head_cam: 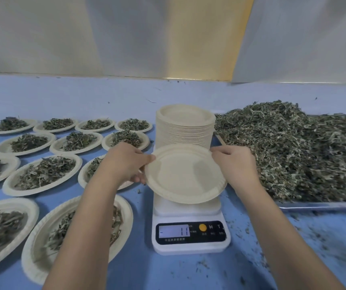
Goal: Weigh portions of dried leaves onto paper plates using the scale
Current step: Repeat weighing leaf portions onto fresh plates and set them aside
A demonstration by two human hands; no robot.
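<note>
An empty paper plate (pixel 185 174) hangs tilted just above the white scale (pixel 191 231), whose display reads -11. My left hand (pixel 127 162) pinches the plate's left rim. My right hand (pixel 233 164) grips its right rim. Right behind the held plate stands a tall stack of paper plates (pixel 185 126). A big heap of dried leaves (pixel 293 147) fills a metal tray (pixel 322 204) to the right.
Several paper plates with leaf portions (pixel 42 174) cover the blue table (pixel 167 273) on the left, some under my left forearm. Leaf crumbs litter the table at the front right. A pale wall stands behind.
</note>
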